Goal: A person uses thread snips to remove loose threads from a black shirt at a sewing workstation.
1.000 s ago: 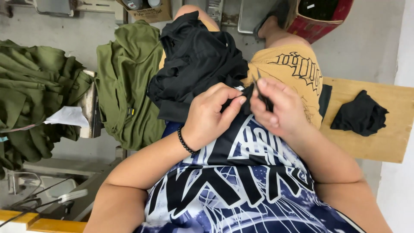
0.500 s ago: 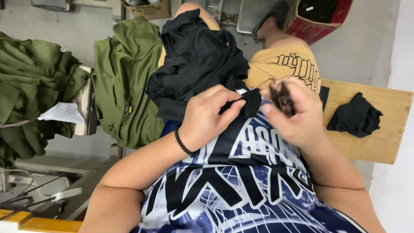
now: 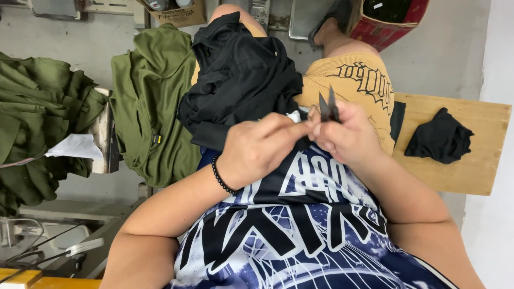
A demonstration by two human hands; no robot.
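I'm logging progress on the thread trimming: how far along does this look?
Possibly done: one small black piece lies apart on the wooden bench. In hand: the right hand holds small thread snips, points up, while the left hand pinches an edge of the black garment on the lap. Possibly left: olive green garments piled alongside.

Your clothing and wristwear

You wear a navy sleeveless jersey (image 3: 300,230) with white web-pattern graphics, mustard-yellow shorts (image 3: 356,80) with black print, and a black beaded bracelet (image 3: 221,176) on your left wrist.
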